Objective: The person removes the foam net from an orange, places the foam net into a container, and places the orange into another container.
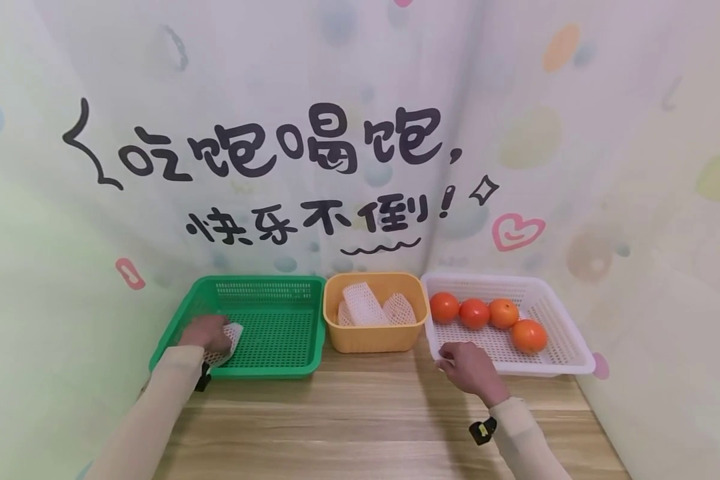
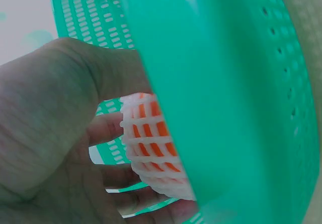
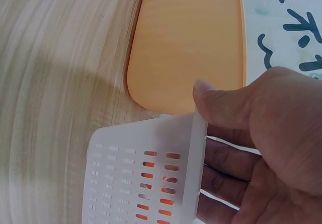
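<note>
Inside the green basket (image 1: 276, 337), at its left end, my left hand (image 1: 207, 333) holds a round orange-red fruit in a white foam net (image 1: 233, 339). The left wrist view shows the thumb and fingers around this netted fruit (image 2: 151, 138), partly hidden by the basket's rim. My right hand (image 1: 471, 367) grips the front left corner of the white basket (image 3: 136, 178), its thumb over the rim and its fingers on the inner side. Several orange-red fruits (image 1: 474, 313) without nets lie in the white basket.
Between the two baskets stands a small yellow bin (image 1: 375, 340) holding several white foam nets (image 1: 365, 303). All three containers are on a wood-grain table (image 1: 360, 413), against a printed curtain (image 1: 360, 67) at the back.
</note>
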Tool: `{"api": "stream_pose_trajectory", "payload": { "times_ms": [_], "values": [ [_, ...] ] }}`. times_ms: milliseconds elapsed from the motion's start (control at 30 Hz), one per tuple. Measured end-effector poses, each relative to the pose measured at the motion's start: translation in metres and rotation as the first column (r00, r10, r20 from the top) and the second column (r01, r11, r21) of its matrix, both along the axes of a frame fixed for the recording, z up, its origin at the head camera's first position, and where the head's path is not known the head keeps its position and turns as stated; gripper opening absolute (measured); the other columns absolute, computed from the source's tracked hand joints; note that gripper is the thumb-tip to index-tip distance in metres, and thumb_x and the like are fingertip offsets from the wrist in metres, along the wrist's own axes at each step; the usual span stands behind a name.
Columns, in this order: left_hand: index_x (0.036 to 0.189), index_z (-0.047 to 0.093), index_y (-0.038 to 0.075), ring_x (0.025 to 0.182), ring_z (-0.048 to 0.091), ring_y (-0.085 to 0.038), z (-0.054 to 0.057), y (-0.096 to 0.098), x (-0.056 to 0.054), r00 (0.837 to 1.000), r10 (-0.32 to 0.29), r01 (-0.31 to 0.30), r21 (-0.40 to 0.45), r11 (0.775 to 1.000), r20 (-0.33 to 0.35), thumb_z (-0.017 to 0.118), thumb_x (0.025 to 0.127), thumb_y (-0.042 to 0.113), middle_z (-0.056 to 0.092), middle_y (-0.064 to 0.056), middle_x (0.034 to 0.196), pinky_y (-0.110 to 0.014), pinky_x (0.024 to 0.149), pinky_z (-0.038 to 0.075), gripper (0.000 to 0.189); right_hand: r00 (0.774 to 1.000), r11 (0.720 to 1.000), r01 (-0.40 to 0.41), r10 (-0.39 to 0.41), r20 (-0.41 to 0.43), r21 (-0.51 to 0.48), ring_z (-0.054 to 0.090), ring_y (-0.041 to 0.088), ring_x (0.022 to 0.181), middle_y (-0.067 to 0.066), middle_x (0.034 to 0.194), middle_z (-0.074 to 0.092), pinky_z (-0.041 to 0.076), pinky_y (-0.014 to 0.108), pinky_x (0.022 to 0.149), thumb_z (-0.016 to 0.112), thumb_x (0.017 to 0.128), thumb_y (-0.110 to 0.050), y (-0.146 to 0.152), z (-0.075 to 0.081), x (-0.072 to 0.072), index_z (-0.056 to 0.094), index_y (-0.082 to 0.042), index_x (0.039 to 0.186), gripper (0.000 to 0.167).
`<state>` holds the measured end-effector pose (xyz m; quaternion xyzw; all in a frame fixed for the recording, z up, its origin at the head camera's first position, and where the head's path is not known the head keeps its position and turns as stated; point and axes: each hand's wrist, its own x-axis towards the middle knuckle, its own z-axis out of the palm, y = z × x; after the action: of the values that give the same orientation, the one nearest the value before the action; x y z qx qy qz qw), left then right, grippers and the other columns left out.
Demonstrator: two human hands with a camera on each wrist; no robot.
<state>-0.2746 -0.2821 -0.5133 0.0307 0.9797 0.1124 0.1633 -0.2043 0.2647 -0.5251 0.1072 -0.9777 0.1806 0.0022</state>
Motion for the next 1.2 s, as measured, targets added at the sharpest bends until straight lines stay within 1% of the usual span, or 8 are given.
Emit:
{"api": "stream_pose_trajectory", "payload": {
  "times_ms": [133,300,500,633,733,900,1100,1200],
  "values": [
    [0.144,0.051,-0.007,0.12,0.055,-0.057,0.003,0.008,0.0,0.999,-0.037,0.038,0.036,0.999,-0.019,0.071,0.086,0.016,0.057,-0.035,0.137,-0.062,0.087,0.055,0.066,1.0,1.0,0.002,-0.002,-0.01,-0.009,0.071,0.021,0.081,0.006,0.091,0.077,0.06,0.044,0.077,0.081,0.086,-0.02,0.0,0.0,0.0,0.077,-0.006,0.1,0.02],
    [0.143,0.052,-0.005,0.115,0.06,-0.051,0.001,0.02,-0.001,0.995,-0.07,0.076,0.091,0.993,-0.07,0.074,0.082,0.017,0.06,-0.032,0.134,-0.058,0.081,0.056,0.069,1.0,1.0,0.015,-0.014,0.009,-0.017,0.07,0.02,0.081,0.006,0.091,0.077,0.06,0.045,0.077,0.081,0.086,-0.019,0.0,0.0,0.001,0.077,-0.006,0.101,0.02],
    [0.141,0.054,-0.002,0.111,0.057,-0.048,0.002,0.038,0.004,0.984,-0.065,0.091,0.154,0.984,-0.168,0.075,0.076,0.017,0.058,-0.034,0.131,-0.053,0.073,0.054,0.071,1.0,0.999,0.021,-0.021,0.014,-0.028,0.07,0.02,0.081,0.006,0.091,0.077,0.06,0.044,0.077,0.081,0.087,-0.018,0.001,-0.002,0.002,0.076,-0.006,0.1,0.019],
    [0.142,0.054,0.0,0.101,0.057,-0.04,0.002,0.051,0.008,0.976,-0.049,0.09,0.195,0.977,-0.21,0.075,0.075,0.019,0.057,-0.031,0.125,-0.048,0.067,0.052,0.072,1.0,0.999,0.016,-0.016,0.014,-0.035,0.07,0.02,0.082,0.006,0.092,0.077,0.06,0.044,0.079,0.08,0.087,-0.018,0.001,-0.001,0.001,0.076,-0.005,0.101,0.019],
    [0.143,0.054,0.002,0.101,0.056,-0.037,0.001,0.061,0.012,0.97,-0.027,0.082,0.222,0.972,-0.24,0.077,0.078,0.022,0.057,-0.028,0.124,-0.049,0.07,0.053,0.072,1.0,0.999,0.015,-0.014,0.017,-0.035,0.071,0.021,0.083,0.007,0.093,0.077,0.061,0.045,0.08,0.08,0.087,-0.018,0.001,0.0,0.001,0.076,-0.005,0.102,0.02],
    [0.146,0.051,0.006,0.111,0.055,-0.039,0.001,0.079,0.019,0.955,0.005,0.07,0.241,0.968,-0.298,0.078,0.081,0.027,0.054,-0.027,0.134,-0.057,0.081,0.055,0.074,1.0,0.999,0.017,-0.016,0.016,-0.028,0.071,0.021,0.083,0.006,0.092,0.077,0.061,0.045,0.08,0.08,0.087,-0.019,0.001,-0.001,0.001,0.076,-0.005,0.101,0.02],
    [0.148,0.05,0.012,0.12,0.053,-0.039,0.005,0.103,0.03,0.942,0.046,0.056,0.292,0.955,-0.331,0.078,0.082,0.032,0.05,-0.022,0.141,-0.061,0.091,0.055,0.075,1.0,0.999,0.022,-0.022,0.014,-0.026,0.069,0.018,0.08,0.005,0.09,0.076,0.06,0.043,0.078,0.081,0.087,-0.019,-0.001,0.0,0.002,0.076,-0.007,0.098,0.017],
    [0.148,0.051,0.016,0.122,0.052,-0.038,0.008,0.114,0.035,0.935,0.056,0.065,0.324,0.944,-0.351,0.078,0.083,0.033,0.049,-0.019,0.142,-0.062,0.092,0.055,0.073,0.999,0.999,0.024,-0.024,0.022,-0.027,0.067,0.016,0.077,0.004,0.088,0.075,0.06,0.042,0.076,0.08,0.087,-0.018,-0.001,0.001,0.002,0.076,-0.007,0.098,0.016]
  ]
}}
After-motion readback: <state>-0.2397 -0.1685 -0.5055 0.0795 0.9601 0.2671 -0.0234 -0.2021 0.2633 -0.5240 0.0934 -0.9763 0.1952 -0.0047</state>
